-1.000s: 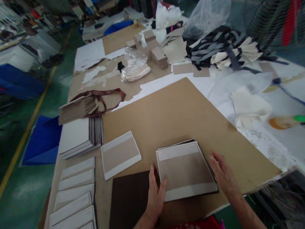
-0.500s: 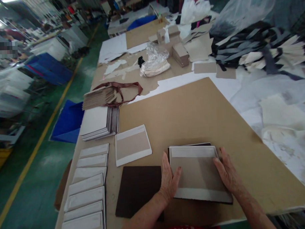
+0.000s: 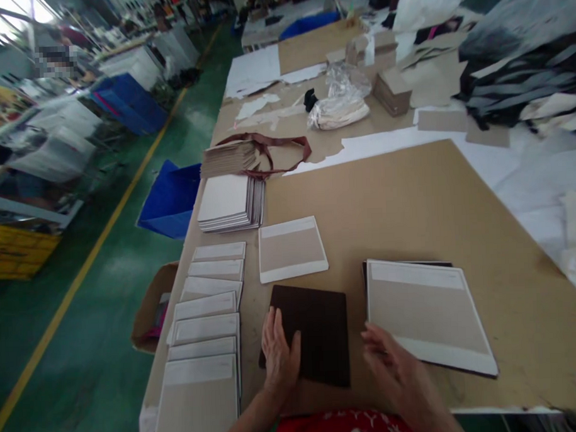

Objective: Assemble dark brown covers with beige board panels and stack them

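Note:
My left hand (image 3: 279,355) lies on the left edge of a dark brown square panel (image 3: 318,334), its fingers stretched out and the thumb apart. Loosely curled and holding nothing visible, my right hand (image 3: 392,363) hovers between that panel and a small stack of beige panels with white borders (image 3: 423,312). A dark edge shows under the top panel of this stack. Behind the brown panel, a single beige panel with white strips (image 3: 293,248) lies flat on the tan board.
Overlapping beige panels (image 3: 199,383) run along the table's left edge. Behind them stand a stack of pale boards (image 3: 226,202) and a bundle of brown pieces (image 3: 229,158) with a reddish-brown strap (image 3: 307,149). A blue bin (image 3: 169,204) and a cardboard box (image 3: 152,309) sit beside the table.
Both hands have left the bordered panel stack. My left hand has moved left onto the dark brown panel, and my right hand has come off the stack's right side. The view has turned left.

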{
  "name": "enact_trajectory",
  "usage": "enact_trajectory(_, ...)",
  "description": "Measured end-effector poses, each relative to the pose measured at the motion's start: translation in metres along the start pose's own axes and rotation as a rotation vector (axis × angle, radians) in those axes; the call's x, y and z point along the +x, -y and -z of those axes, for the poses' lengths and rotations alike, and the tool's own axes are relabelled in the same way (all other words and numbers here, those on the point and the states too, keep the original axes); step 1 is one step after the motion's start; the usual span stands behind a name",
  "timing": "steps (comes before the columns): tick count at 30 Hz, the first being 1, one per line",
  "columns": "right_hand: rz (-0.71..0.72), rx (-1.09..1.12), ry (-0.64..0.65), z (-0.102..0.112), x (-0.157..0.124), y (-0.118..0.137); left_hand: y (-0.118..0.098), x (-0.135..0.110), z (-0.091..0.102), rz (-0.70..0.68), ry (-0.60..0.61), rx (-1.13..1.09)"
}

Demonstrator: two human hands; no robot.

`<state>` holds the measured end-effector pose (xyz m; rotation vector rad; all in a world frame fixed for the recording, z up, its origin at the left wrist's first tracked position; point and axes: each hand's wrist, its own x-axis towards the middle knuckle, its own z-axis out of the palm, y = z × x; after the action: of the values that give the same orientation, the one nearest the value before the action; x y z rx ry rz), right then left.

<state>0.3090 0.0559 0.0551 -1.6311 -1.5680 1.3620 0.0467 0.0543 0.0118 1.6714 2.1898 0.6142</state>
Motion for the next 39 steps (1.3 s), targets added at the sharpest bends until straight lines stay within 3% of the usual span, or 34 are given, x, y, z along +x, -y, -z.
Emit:
enact_trajectory(3,-0.043,-0.155,-0.055,-0.071,-0.009,-0.015,0.039,-0.006,0.008,0.089,0.039,0.052)
enact_trajectory(5,-0.096,-0.146,-0.150,-0.098,-0.009,-0.027,0.051,-0.006,0.010,0.080,0.062,0.019)
enact_trajectory(9,-0.238,0.032,-0.271,-0.121,-0.003,-0.029,0.061,0.005,0.012,0.116,0.070,-0.078)
enact_trajectory(14,-0.305,0.150,-0.309,-0.130,0.006,-0.013,0.068,0.017,0.029,0.262,0.046,-0.155)
enact_trajectory(17,-0.268,0.235,-0.293,-0.110,0.005,-0.001,0.045,0.012,0.044,0.285,0.088,-0.303)
enact_trajectory(20,-0.237,0.268,-0.369,-0.057,0.001,0.003,-0.004,0.005,0.045,0.193,0.185,-0.509)
enact_trajectory(24,-0.280,0.026,-0.648,0.034,0.001,-0.016,-0.078,0.008,0.010,0.060,0.412,-0.743)
enact_trajectory(28,-0.361,-0.237,-0.718,0.095,0.013,-0.053,-0.127,0.021,-0.032,0.037,0.514,-0.753)
enact_trajectory(31,-0.317,-0.374,-0.733,0.108,0.023,-0.078,-0.145,0.026,-0.052,0.052,0.526,-0.645)
enact_trajectory(34,-0.234,-0.568,-0.754,0.103,0.031,-0.088,-0.147,0.024,-0.061,0.055,0.510,-0.553)
enact_trajectory(36,-0.161,-0.679,-0.816,0.093,0.036,-0.081,-0.137,0.026,-0.063,0.047,0.479,-0.515)
enact_trajectory(39,0.059,-0.592,-0.857,0.067,0.051,-0.046,-0.103,0.045,-0.055,0.003,0.253,-0.358)
